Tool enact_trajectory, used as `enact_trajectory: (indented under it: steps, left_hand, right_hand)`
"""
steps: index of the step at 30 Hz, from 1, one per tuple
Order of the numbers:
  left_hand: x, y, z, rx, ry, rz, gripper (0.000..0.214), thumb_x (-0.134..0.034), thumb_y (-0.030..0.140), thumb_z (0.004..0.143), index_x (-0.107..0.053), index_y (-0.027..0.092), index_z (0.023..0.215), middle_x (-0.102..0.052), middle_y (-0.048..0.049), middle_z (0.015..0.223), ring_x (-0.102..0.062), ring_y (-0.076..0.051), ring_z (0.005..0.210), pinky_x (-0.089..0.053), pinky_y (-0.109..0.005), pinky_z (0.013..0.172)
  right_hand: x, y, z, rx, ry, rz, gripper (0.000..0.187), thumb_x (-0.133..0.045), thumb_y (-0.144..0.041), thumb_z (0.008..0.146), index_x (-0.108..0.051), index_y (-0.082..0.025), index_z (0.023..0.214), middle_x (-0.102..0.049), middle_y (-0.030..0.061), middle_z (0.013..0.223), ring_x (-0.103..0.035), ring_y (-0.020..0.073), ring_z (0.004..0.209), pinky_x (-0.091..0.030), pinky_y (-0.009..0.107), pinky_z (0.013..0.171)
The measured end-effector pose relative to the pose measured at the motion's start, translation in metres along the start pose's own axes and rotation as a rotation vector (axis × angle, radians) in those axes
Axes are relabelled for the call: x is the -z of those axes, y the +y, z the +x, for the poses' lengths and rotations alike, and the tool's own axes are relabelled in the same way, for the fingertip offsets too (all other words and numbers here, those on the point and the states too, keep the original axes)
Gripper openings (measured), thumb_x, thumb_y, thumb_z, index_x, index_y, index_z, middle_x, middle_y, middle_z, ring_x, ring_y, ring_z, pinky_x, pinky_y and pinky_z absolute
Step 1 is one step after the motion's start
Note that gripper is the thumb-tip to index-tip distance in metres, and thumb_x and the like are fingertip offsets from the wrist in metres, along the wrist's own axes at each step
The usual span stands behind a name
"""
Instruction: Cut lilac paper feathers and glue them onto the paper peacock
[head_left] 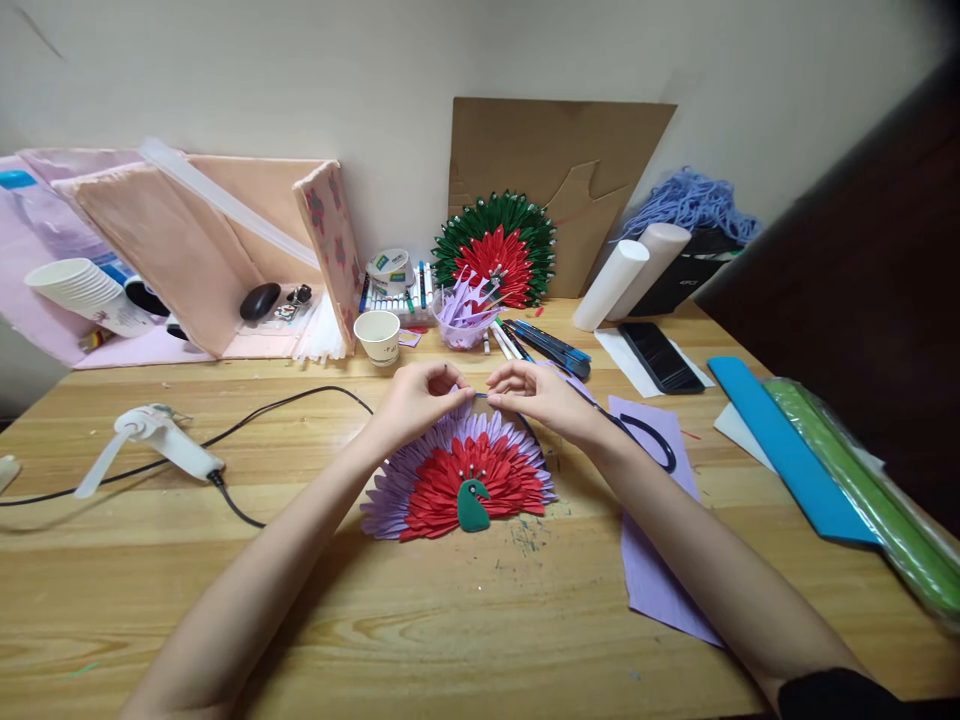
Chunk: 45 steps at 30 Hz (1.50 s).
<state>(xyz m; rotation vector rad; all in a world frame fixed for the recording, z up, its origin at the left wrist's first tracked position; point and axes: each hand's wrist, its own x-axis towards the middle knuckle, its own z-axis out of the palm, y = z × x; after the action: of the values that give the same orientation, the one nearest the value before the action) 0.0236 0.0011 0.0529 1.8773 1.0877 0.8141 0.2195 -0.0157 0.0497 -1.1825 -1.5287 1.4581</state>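
A fan-shaped paper peacock (480,460) lies on the wooden table, with red inner petals, lilac outer petals and a green head piece (472,507). Above its top edge, my left hand (426,402) has thumb and fingers pinched together. Facing it, my right hand (536,397) is pinched the same way, a small gap away. A short, thin dark line shows between the fingertips; I cannot make out what it is. Under my right forearm lies a lilac paper sheet (660,570), with black scissors handles (656,440) on it.
A white glue gun (176,440) with a black cord lies left. Behind are a paper cup (377,338), a bowl of lilac strips (461,320), a green-and-red peacock (495,250) against cardboard (562,150), and a phone (660,357). Blue (787,450) and green rolls (862,490) lie right.
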Motion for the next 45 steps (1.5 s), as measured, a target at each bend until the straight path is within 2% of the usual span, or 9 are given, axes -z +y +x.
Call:
enact_trajectory:
  steps: [8, 14, 18, 21, 32, 36, 40, 43, 45]
  left_hand:
    - [-0.001, -0.004, 0.001, 0.01, 0.011, -0.035, 0.024, -0.062, 0.036, 0.073, -0.062, 0.013, 0.079, -0.065, -0.0057, 0.076, -0.057, -0.013, 0.066, -0.046, -0.025, 0.06]
    - [0.004, 0.0, 0.001, 0.05, -0.048, -0.082, 0.034, -0.067, 0.032, 0.069, -0.06, 0.012, 0.095, -0.063, -0.0057, 0.079, -0.056, -0.012, 0.068, -0.046, -0.026, 0.062]
    - [0.007, 0.002, 0.0, 0.043, -0.077, 0.0, 0.034, -0.066, 0.031, 0.068, -0.061, 0.013, 0.096, -0.056, -0.0008, 0.069, -0.049, -0.009, 0.06, -0.04, -0.023, 0.055]
    - [0.008, 0.001, -0.001, 0.03, -0.078, 0.047, 0.031, -0.064, 0.032, 0.069, -0.063, 0.014, 0.095, -0.056, -0.0007, 0.071, -0.046, -0.009, 0.059, -0.038, -0.023, 0.054]
    - [0.006, 0.001, -0.001, 0.014, -0.087, 0.098, 0.032, -0.065, 0.029, 0.069, -0.062, 0.015, 0.097, -0.061, -0.005, 0.082, -0.053, -0.012, 0.067, -0.044, -0.026, 0.062]
    - [0.009, -0.007, 0.002, 0.025, -0.006, 0.064, 0.038, -0.063, 0.037, 0.071, -0.058, 0.014, 0.101, -0.063, -0.0087, 0.093, -0.059, -0.015, 0.076, -0.048, -0.03, 0.07]
    - [0.019, -0.01, 0.006, 0.042, 0.205, 0.083, 0.032, -0.054, 0.039, 0.079, -0.056, 0.014, 0.098, -0.061, -0.0112, 0.105, -0.06, -0.018, 0.088, -0.048, -0.034, 0.08]
    - [0.026, -0.006, 0.008, 0.035, 0.303, 0.091, 0.029, -0.053, 0.037, 0.081, -0.055, 0.014, 0.098, -0.061, -0.0108, 0.105, -0.06, -0.018, 0.09, -0.047, -0.034, 0.082]
    - [0.028, -0.002, 0.008, 0.016, 0.329, 0.107, 0.027, -0.052, 0.036, 0.081, -0.055, 0.014, 0.098, -0.061, -0.0101, 0.104, -0.059, -0.018, 0.09, -0.047, -0.033, 0.082]
  right_hand:
    - [0.0, -0.002, 0.0, -0.001, 0.013, -0.008, 0.023, -0.067, -0.026, 0.069, -0.053, -0.018, 0.086, -0.061, 0.0019, 0.076, -0.058, 0.014, 0.072, -0.046, 0.029, 0.069]
    - [0.0, -0.001, -0.001, 0.003, 0.008, -0.007, 0.025, -0.067, -0.027, 0.069, -0.053, -0.018, 0.087, -0.061, 0.0017, 0.077, -0.059, 0.0139, 0.073, -0.046, 0.029, 0.07]
    - [0.0, -0.001, -0.002, 0.003, 0.012, 0.02, 0.025, -0.067, -0.026, 0.069, -0.053, -0.018, 0.087, -0.06, 0.0016, 0.076, -0.058, 0.0126, 0.069, -0.046, 0.027, 0.065]
    - [-0.001, -0.002, -0.002, -0.003, 0.015, 0.026, 0.025, -0.067, -0.025, 0.069, -0.053, -0.018, 0.088, -0.061, 0.0021, 0.077, -0.058, 0.0124, 0.069, -0.046, 0.027, 0.064]
    - [-0.001, -0.001, -0.001, -0.019, 0.019, 0.004, 0.027, -0.068, -0.029, 0.068, -0.053, -0.018, 0.088, -0.061, 0.0024, 0.077, -0.058, 0.0127, 0.068, -0.046, 0.026, 0.062]
    - [0.004, 0.011, 0.006, -0.025, 0.054, -0.025, 0.029, -0.069, -0.032, 0.066, -0.054, -0.018, 0.087, -0.06, 0.0017, 0.077, -0.057, 0.0121, 0.065, -0.044, 0.025, 0.058]
    - [0.011, 0.032, 0.015, -0.101, 0.182, 0.001, 0.03, -0.07, -0.032, 0.064, -0.054, -0.017, 0.085, -0.059, -0.0011, 0.066, -0.056, 0.0119, 0.059, -0.042, 0.024, 0.055]
    - [0.014, 0.046, 0.021, -0.14, 0.27, 0.084, 0.027, -0.07, -0.027, 0.063, -0.053, -0.016, 0.082, -0.061, 0.0003, 0.066, -0.059, 0.0128, 0.062, -0.044, 0.026, 0.06]
    - [0.016, 0.05, 0.024, -0.141, 0.276, 0.093, 0.026, -0.069, -0.026, 0.064, -0.054, -0.017, 0.083, -0.064, 0.002, 0.069, -0.06, 0.0141, 0.065, -0.046, 0.028, 0.064]
